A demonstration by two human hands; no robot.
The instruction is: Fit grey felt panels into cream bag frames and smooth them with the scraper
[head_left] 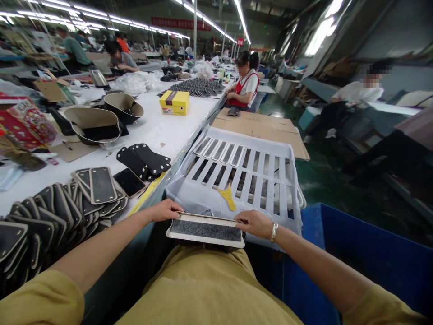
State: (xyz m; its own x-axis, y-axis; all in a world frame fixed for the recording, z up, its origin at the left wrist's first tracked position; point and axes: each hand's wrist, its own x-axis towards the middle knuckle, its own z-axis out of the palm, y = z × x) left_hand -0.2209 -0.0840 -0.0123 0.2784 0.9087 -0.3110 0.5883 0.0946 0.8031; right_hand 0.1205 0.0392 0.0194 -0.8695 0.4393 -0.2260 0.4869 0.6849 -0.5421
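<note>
I hold a flat rectangular piece (205, 230) with a dark grey middle and pale border in front of my lap. My left hand (164, 210) grips its left end and my right hand (254, 223), with a watch on the wrist, grips its right end. Both sets of fingers are closed on the edges. Just beyond it stands an upturned white slatted crate (246, 167) with a yellow scraper (228, 197) lying on it.
A long white table (158, 126) runs along the left with rows of dark pieces (50, 212), a phone (129, 182), black cut pieces (144, 160), curved shells (94, 124) and a yellow box (174, 102). A blue bin (365, 262) stands at my right. Other people work farther back.
</note>
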